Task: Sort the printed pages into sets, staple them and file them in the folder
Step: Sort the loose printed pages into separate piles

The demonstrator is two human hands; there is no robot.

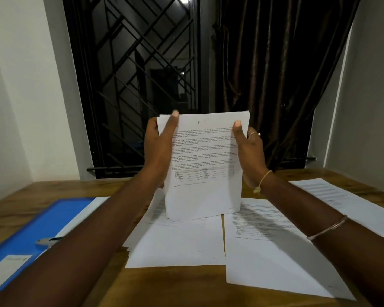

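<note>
A stack of printed pages (203, 165) stands upright on its bottom edge on the loose sheets at the table's middle, text facing me. My left hand (159, 145) grips its left edge, thumb across the front near the top corner. My right hand (249, 149) grips the right edge, thumb on the front. More printed pages (177, 242) lie flat under and in front of the stack. Further sheets (273, 247) lie to the right, and one page (346, 202) at the far right. A blue folder (38, 229) lies at the left.
A pen or similar small tool (49, 240) rests on the folder, partly behind my left forearm. The wooden table (164, 286) ends against a wall with a barred window (138, 85) and a dark curtain (275, 74).
</note>
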